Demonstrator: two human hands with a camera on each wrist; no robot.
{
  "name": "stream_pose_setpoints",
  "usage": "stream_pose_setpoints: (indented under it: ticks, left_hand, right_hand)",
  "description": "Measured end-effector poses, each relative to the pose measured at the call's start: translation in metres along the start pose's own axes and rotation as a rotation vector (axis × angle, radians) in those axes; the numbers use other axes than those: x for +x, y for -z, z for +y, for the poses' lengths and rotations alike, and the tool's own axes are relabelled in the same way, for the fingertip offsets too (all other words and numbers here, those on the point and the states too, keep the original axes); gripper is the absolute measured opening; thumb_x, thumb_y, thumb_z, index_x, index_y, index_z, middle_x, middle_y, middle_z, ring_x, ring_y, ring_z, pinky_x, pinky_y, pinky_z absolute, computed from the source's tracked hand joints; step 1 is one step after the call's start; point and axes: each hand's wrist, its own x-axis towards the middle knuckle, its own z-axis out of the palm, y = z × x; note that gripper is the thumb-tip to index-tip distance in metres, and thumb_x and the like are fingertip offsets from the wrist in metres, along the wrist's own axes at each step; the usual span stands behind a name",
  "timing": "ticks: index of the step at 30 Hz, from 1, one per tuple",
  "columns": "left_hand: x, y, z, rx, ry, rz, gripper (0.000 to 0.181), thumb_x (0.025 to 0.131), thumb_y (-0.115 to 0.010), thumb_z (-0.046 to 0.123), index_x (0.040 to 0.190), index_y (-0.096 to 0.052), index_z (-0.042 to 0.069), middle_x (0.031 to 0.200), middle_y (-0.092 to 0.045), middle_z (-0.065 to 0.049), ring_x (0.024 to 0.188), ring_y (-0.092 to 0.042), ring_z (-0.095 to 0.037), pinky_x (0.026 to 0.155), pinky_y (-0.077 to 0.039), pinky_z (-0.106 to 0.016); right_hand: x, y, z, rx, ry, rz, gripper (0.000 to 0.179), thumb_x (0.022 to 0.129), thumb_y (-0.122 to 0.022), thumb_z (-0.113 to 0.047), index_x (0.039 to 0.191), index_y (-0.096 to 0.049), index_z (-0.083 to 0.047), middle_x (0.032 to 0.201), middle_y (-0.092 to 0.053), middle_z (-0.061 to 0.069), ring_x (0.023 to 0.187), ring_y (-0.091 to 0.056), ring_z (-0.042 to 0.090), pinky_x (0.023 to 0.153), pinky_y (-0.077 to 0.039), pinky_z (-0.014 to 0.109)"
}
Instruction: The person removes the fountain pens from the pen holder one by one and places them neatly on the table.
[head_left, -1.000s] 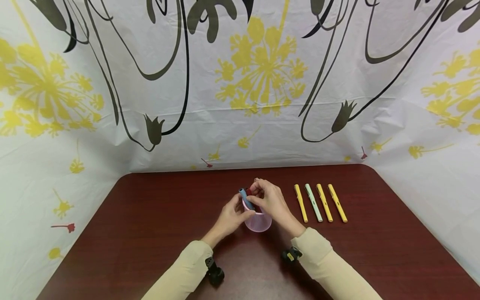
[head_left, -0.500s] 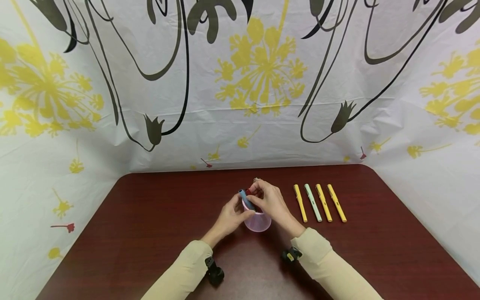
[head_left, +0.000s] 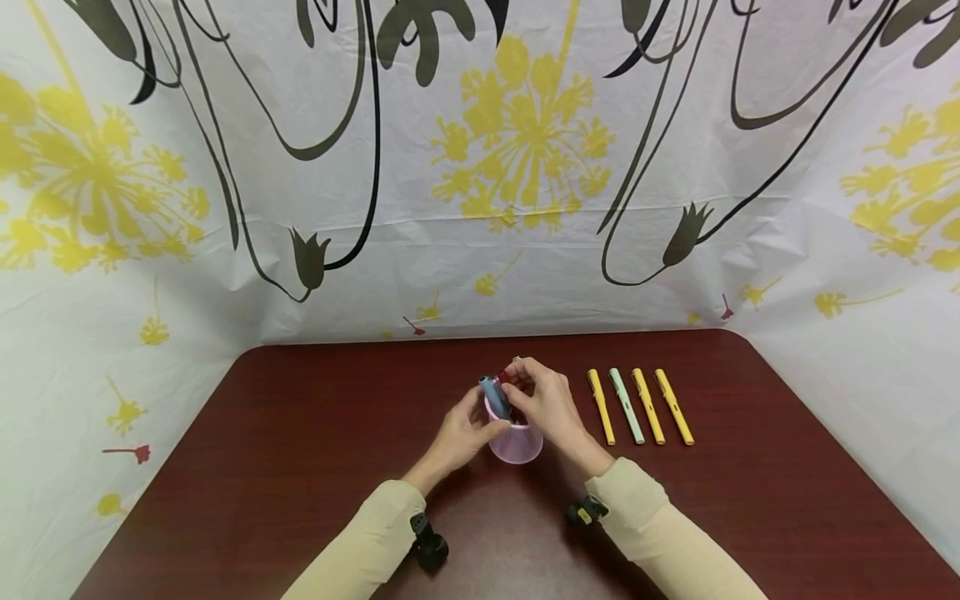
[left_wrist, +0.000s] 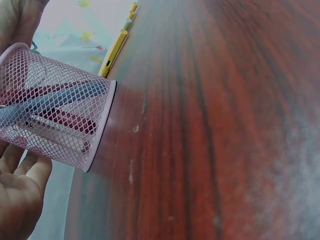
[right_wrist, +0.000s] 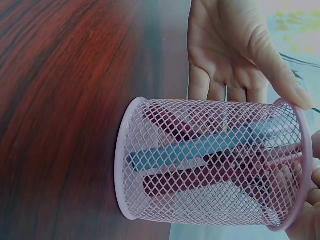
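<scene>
A pink mesh cup (head_left: 517,447) is held near the middle of a dark red table (head_left: 300,467); contact between its base and the table cannot be told for certain. The cup is gripped near the rim by the left hand (head_left: 459,427), with thumb and fingers set around its side. At the mouth, a red pen (head_left: 503,377) is pinched by the right hand (head_left: 546,402). A blue pen (head_left: 492,397) is leaned out over the rim, just beside the red one, and more red is seen through the mesh. To the right, well apart from the cup, three yellow pens (head_left: 648,405) and a green pen (head_left: 627,405) are laid in a row, the green placed second from the left. The table is backed by a white cloth (head_left: 420,192) printed with yellow flowers
</scene>
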Motion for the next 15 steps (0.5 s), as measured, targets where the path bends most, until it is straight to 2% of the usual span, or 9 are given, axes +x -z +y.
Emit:
stream_pose_setpoints:
  ticks: [4,7,11,15]
  left_hand:
    - [0.0002,-0.0001,-0.0001,-0.012,0.005,0.003,0.068,0.086,-0.068,0.014,0.140,-0.032,-0.008,0.140,-0.040,-0.029,0.131,-0.040,-0.038,0.108,-0.036,-0.046]
    - [-0.0002,-0.0003,0.0004,-0.019,0.012,0.005,0.068,0.086,-0.068,0.012,0.140,-0.032,-0.009,0.140,-0.040,-0.029,0.131,-0.040,-0.038,0.108,-0.036,-0.046]
    - [-0.0013,-0.0003,0.0010,-0.014,0.018,0.003,0.068,0.086,-0.068,0.011,0.140,-0.031,-0.009,0.140,-0.040,-0.029,0.131,-0.039,-0.038,0.108,-0.035,-0.047]
    - [-0.0013,-0.0004,0.0016,-0.014,0.018,0.003,0.068,0.086,-0.068,0.011,0.140,-0.031,-0.009,0.141,-0.040,-0.029,0.132,-0.038,-0.038,0.108,-0.035,-0.048]
  right_hand:
    - [0.0016,0.0014,0.0006,0.035,0.017,0.063,0.016,0.080,-0.070,0.000,0.095,-0.064,-0.001,0.083,-0.068,0.009,0.073,-0.064,0.017,0.059,-0.054,0.021]
    - [0.0028,0.0025,0.0014,0.070,-0.002,0.106,0.017,0.079,-0.069,0.002,0.096,-0.064,-0.001,0.082,-0.068,0.010,0.073,-0.063,0.017,0.060,-0.053,0.020]
    - [0.0044,0.0051,0.0028,0.131,-0.080,0.129,0.018,0.080,-0.067,0.002,0.097,-0.063,-0.001,0.082,-0.067,0.011,0.073,-0.060,0.011,0.061,-0.051,0.017]
    - [0.0065,0.0088,0.0019,0.265,-0.177,0.136,0.020,0.082,-0.064,0.005,0.102,-0.062,0.002,0.088,-0.064,0.016,0.075,-0.056,0.007,0.064,-0.048,0.014]
